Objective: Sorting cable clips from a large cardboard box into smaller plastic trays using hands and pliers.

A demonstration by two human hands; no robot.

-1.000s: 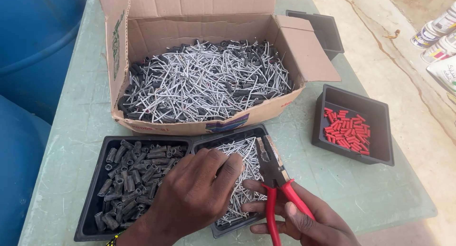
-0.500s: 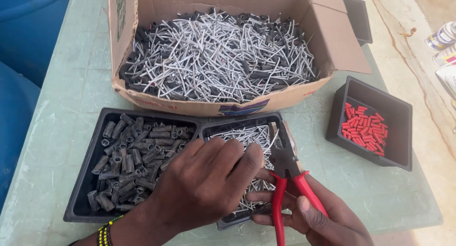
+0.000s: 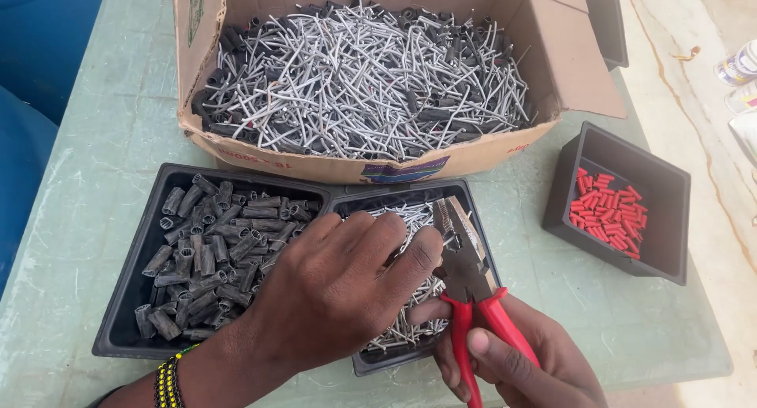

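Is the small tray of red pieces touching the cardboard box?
No: the small black tray of red pieces sits apart to the right of the cardboard box, with bare green table between them.

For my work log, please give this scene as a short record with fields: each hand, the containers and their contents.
left hand: palm down over the tray of metal pins, fingertips near the pliers
right hand: grips the red-handled pliers, jaws open
left tray: dark plastic sleeves
cardboard box: open, full of bent grey wires with dark sleeves
small black tray: red plugs, at the right
surface: green table
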